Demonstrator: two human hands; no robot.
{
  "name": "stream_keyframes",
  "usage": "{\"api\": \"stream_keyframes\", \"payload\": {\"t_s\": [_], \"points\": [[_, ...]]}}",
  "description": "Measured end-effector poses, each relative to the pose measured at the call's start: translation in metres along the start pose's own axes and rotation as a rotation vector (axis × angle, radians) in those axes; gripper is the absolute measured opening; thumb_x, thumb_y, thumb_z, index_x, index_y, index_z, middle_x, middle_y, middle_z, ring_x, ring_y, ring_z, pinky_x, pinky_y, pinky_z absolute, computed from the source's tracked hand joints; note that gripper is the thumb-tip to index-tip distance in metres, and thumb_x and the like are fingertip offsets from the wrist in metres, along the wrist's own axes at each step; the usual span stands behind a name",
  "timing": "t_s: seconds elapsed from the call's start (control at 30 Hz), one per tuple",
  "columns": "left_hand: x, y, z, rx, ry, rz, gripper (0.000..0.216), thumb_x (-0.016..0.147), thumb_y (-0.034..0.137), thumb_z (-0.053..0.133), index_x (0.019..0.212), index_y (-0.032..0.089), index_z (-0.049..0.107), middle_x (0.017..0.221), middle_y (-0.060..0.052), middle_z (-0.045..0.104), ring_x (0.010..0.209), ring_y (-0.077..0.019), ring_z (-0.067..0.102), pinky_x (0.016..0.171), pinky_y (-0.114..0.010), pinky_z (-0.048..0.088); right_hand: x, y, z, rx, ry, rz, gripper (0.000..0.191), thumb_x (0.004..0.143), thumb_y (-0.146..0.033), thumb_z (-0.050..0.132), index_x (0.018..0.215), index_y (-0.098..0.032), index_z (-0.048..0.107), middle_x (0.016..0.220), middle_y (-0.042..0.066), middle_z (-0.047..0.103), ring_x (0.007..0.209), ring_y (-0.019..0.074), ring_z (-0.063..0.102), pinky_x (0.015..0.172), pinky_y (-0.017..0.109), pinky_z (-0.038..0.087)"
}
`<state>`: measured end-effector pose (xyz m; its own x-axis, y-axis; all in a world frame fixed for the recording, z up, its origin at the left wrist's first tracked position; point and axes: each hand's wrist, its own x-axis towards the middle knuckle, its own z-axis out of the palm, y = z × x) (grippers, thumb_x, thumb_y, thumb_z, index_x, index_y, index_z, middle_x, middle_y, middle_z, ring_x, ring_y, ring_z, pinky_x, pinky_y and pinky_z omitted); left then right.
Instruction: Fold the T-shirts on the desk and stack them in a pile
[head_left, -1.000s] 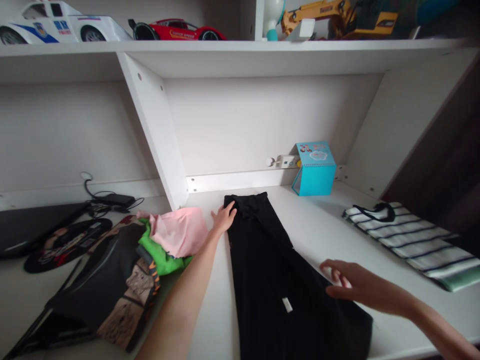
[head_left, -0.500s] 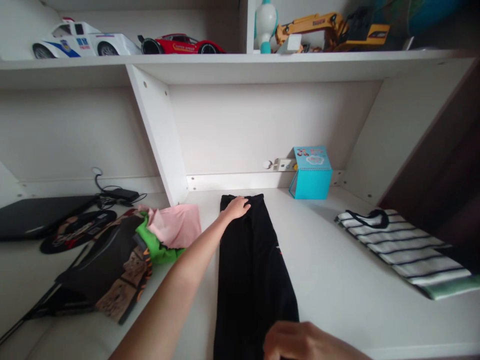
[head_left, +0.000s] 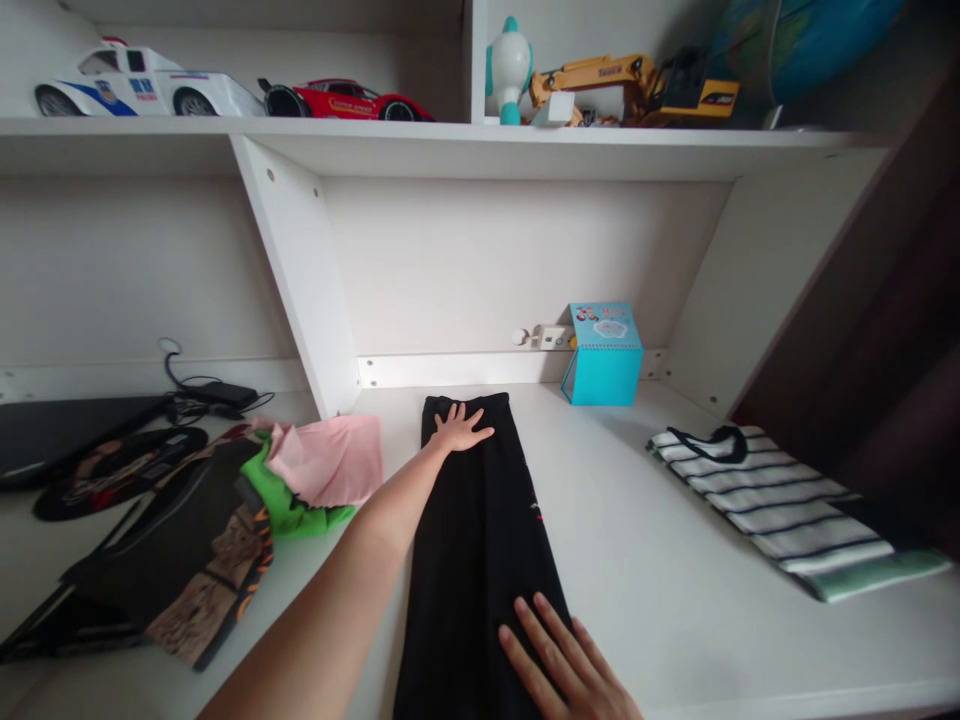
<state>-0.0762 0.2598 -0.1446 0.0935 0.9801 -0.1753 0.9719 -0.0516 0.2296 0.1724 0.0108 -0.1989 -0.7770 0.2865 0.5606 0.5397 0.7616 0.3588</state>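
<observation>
A pair of black trousers (head_left: 469, 520) lies lengthwise on the white desk, its waistband at the far end and its lower end cut off by the bottom of the view. My left hand (head_left: 459, 430) rests flat near the waistband with its fingers spread. Lower down, my right hand (head_left: 562, 660) lies on the right edge of the trousers, fingers stretched out and slightly apart. Neither hand holds anything. A small red and white mark shows on the right side of the trousers.
A folded striped shirt (head_left: 780, 500) lies at right, a blue desk calendar (head_left: 607, 375) at the back. Left are a pink cloth (head_left: 334, 460), a green garment (head_left: 292, 505), a dark printed garment (head_left: 187, 540) and a black laptop (head_left: 67, 430). Toys, including a red car (head_left: 349, 100), stand on the shelf.
My left hand's fingers have spread out near the waistband. My right hand has gone from curled to flat on the trousers. The whole view has shifted slightly.
</observation>
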Motion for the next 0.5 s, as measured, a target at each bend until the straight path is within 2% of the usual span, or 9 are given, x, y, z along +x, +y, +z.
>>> {"api": "stream_keyframes", "payload": {"t_s": [0.07, 0.13, 0.27, 0.37, 0.43, 0.5], "points": [[-0.013, 0.007, -0.004, -0.01, 0.003, -0.006, 0.078, 0.081, 0.071, 0.013, 0.144, 0.025, 0.011, 0.151, -0.012, -0.001, 0.136, -0.0326, -0.011, 0.101, -0.064, 0.001, 0.003, 0.001, -0.005, -0.103, -0.004, -0.046, 0.051, 0.083, -0.014, 0.037, 0.134, -0.021, 0.044, 0.121, 0.004, 0.056, 0.098, 0.0219, 0.063, 0.069, 0.029, 0.054], [-0.035, 0.017, -0.007, -0.031, 0.019, 0.018, 0.078, 0.083, 0.069, 0.012, 0.145, 0.021, 0.009, 0.15, -0.014, -0.002, 0.136, -0.0324, -0.011, 0.101, -0.064, 0.002, 0.004, 0.003, -0.006, -0.161, -0.033, -0.098, 0.051, 0.08, -0.013, 0.038, 0.129, -0.021, 0.049, 0.121, 0.004, 0.057, 0.098, 0.0214, 0.063, 0.068, 0.028, 0.054], [-0.105, 0.039, -0.022, 0.013, -0.052, 0.118, 0.084, 0.082, 0.067, 0.028, 0.144, 0.014, 0.007, 0.149, -0.017, -0.004, 0.136, -0.0314, -0.009, 0.102, -0.063, 0.0, -0.004, 0.002, 0.0, -0.123, -0.082, -0.123, 0.056, 0.078, -0.017, 0.042, 0.133, -0.017, 0.044, 0.126, 0.009, 0.053, 0.103, 0.0239, 0.06, 0.071, 0.029, 0.055], [-0.173, 0.054, -0.04, 0.022, -0.197, 0.222, 0.086, 0.08, 0.064, 0.041, 0.144, 0.014, 0.012, 0.148, -0.017, -0.002, 0.137, -0.0289, -0.004, 0.104, -0.059, 0.001, -0.007, 0.005, -0.002, 0.018, -0.126, -0.094, 0.066, 0.073, -0.014, 0.044, 0.139, -0.015, 0.035, 0.132, 0.012, 0.046, 0.109, 0.0282, 0.055, 0.074, 0.034, 0.055], [-0.22, 0.062, -0.046, -0.022, -0.201, 0.26, 0.084, 0.081, 0.062, 0.041, 0.144, 0.015, 0.013, 0.149, -0.016, 0.001, 0.138, -0.0267, 0.0, 0.107, -0.054, 0.007, -0.004, 0.012, -0.01, 0.19, -0.19, -0.078, 0.073, 0.068, -0.011, 0.046, 0.14, -0.016, 0.033, 0.135, 0.012, 0.04, 0.115, 0.0306, 0.05, 0.078, 0.038, 0.054], [-0.262, 0.065, -0.039, -0.052, -0.166, 0.298, 0.084, 0.08, 0.062, 0.045, 0.144, 0.018, 0.012, 0.149, -0.014, 0.004, 0.138, -0.0255, 0.005, 0.109, -0.05, 0.012, 0.0, 0.022, -0.021, 0.384, -0.292, -0.042, 0.079, 0.062, -0.008, 0.045, 0.14, -0.017, 0.034, 0.138, 0.011, 0.036, 0.12, 0.0294, 0.044, 0.086, 0.038, 0.051]]}}
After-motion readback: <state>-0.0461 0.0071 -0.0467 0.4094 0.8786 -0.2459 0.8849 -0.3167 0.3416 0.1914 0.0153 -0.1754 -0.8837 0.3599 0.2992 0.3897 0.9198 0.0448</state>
